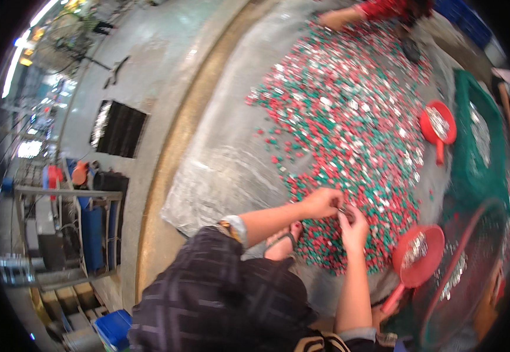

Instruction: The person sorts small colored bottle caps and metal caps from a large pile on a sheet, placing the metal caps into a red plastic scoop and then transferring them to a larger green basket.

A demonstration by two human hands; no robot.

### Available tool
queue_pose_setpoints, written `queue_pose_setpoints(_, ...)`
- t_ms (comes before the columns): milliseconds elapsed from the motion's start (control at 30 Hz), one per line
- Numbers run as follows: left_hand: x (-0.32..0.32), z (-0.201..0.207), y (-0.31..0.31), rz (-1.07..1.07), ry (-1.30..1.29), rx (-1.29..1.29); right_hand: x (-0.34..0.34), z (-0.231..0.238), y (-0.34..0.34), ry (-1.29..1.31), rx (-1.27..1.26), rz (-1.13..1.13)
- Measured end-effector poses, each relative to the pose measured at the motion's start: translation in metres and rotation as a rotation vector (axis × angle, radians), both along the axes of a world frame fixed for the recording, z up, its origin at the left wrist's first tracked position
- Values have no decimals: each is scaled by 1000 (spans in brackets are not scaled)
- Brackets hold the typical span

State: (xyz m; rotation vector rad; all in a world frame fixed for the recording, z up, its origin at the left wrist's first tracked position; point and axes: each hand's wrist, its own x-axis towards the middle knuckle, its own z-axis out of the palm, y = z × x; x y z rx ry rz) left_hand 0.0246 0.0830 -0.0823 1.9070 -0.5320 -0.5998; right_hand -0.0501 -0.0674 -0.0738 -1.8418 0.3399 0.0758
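My left hand and my right hand meet above a broad spread of small red, green and silvery pieces. The fingers of both are pinched together, almost touching each other. Something small and dark seems to sit between the fingertips, too blurred to name. Underneath, the loose pieces lie on a grey plastic sheet. To the right of my right hand rests a red pan with a handle, with silvery pieces in it.
Another person's red-sleeved arm reaches into the far side of the spread. A second red pan, a green crate and a netted basket line the right. My sandalled foot is beside the pieces. A concrete ledge runs along the left.
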Motion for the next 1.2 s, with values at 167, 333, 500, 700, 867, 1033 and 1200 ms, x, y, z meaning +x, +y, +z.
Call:
queue_pose_setpoints(167,-14,16,-2,-52,237,-100,0,11,-20,95,-162,59)
queue_pose_setpoints(333,-9,-6,31,252,-348,690,1,-6,-80,-97,23,-378)
queue_pose_setpoints(500,-46,-13,9,-17,-309,673,5,28,-131,-250,-68,-739)
queue_pose_setpoints(700,-59,27,-27,-227,-182,107,-10,49,-181,-346,-201,-1019)
queue_pose_setpoints(867,-8,-9,2,252,-503,487,-33,62,-226,-378,-347,-1178)
queue_pose_setpoints(1033,-23,-9,-2,-229,-264,417,-45,69,-238,-353,-373,-1304)
queue_pose_setpoints(1200,-49,20,-24,-456,-176,253,-52,81,-248,-363,-360,-1443)
